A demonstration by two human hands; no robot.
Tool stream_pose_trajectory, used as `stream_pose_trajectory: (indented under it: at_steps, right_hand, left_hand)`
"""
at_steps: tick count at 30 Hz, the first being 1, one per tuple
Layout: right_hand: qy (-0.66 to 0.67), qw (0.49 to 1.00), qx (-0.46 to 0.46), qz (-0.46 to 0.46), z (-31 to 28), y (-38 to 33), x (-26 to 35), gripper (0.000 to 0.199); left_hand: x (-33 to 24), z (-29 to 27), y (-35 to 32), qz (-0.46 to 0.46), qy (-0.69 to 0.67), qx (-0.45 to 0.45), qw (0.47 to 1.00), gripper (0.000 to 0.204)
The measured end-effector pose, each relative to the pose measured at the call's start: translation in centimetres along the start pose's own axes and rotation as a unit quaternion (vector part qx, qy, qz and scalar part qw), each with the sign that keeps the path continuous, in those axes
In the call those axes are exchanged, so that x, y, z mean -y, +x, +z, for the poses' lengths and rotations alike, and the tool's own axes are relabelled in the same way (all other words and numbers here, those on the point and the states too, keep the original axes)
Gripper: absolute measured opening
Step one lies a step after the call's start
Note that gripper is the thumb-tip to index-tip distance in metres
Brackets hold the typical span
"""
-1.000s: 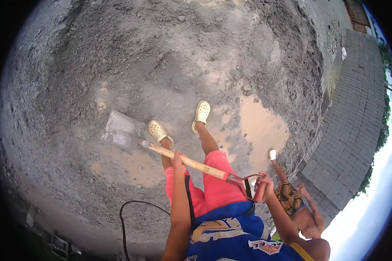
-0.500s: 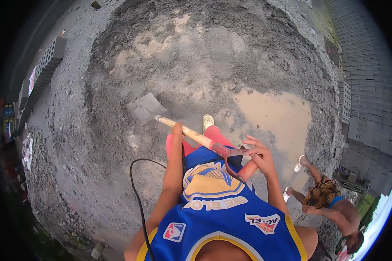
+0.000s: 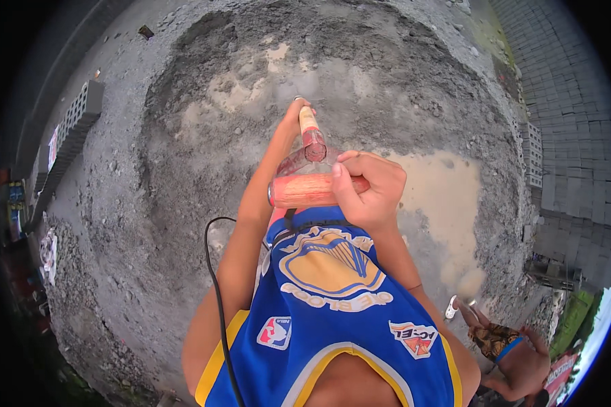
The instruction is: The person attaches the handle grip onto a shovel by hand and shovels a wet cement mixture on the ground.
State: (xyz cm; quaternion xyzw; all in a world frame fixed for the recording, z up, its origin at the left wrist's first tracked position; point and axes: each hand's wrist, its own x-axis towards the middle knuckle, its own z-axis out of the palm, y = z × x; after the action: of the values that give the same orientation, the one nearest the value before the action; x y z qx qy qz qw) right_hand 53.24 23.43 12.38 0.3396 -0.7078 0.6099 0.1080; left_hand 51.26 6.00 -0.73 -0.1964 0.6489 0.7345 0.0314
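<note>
A shovel (image 3: 305,191) points away from me, its red handle grip raised close in front of my blue jersey. My right hand (image 3: 375,184) is closed round the right end of that grip, thumb along it. My left hand (image 3: 294,114) wraps the pale wooden shaft farther out, with the arm stretched forward. The blade is hard to make out, as the shaft is seen nearly end-on. Beyond my left hand lies wet grey gravelly sand (image 3: 305,83) in a broad hollow.
A muddy puddle (image 3: 441,197) spreads right of my hands. Another person (image 3: 516,353) is at the lower right. Stacked grey hollow blocks (image 3: 81,112) stand at far left, more blocks (image 3: 533,152) at right by a paved strip (image 3: 570,136). A black cable (image 3: 214,278) hangs by my left arm.
The shovel has swung from pointing left to pointing straight ahead, with its handle lifted. My left hand has reached forward; my right hand has closed on the grip. The other person has bent and shifted lower.
</note>
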Motion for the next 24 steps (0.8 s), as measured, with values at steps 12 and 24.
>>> stream_pose_trajectory:
  at_steps: [12, 24]
  right_hand:
    - [-0.133, 0.987, -0.081, 0.044, 22.0, 8.3, -18.2, 0.02]
    - [-0.126, 0.985, -0.066, 0.097, 24.9, 11.8, -17.6, 0.019]
  left_hand:
    - [-2.3, -15.5, 6.8, 0.115, -0.154, -0.189, 0.963, 0.031]
    - [-4.0, -15.7, 11.5, 0.25, -0.09, -0.383, 0.885, 0.008]
